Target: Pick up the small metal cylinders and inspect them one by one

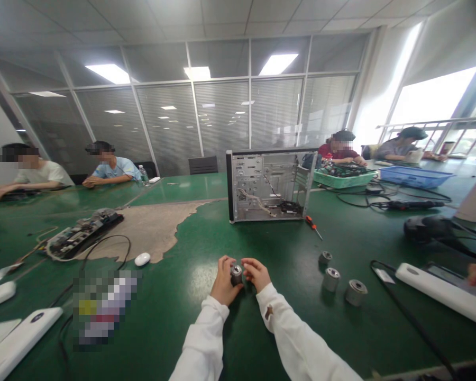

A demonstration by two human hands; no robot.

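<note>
My left hand (223, 283) is wrapped round a small grey metal cylinder (236, 273), which stands upright with a hole or shaft in its top. Just to the right, my right hand (256, 273) has its fingers pinched beside the cylinder's top. Whether anything small is between those fingertips I cannot make out. To the right on the green table stand a small metal cylinder (325, 257), a medium one (331, 279) and a larger one (356, 292). An orange-handled screwdriver (313, 226) lies beyond them.
An open computer case (269, 185) stands ahead. A green basket (343, 181) and a blue basket (416, 177) are at the back right. White power strips (440, 291) with cables flank me. A circuit assembly (85, 233) lies left, near a white mouse-like object (142, 259). Several people sit around.
</note>
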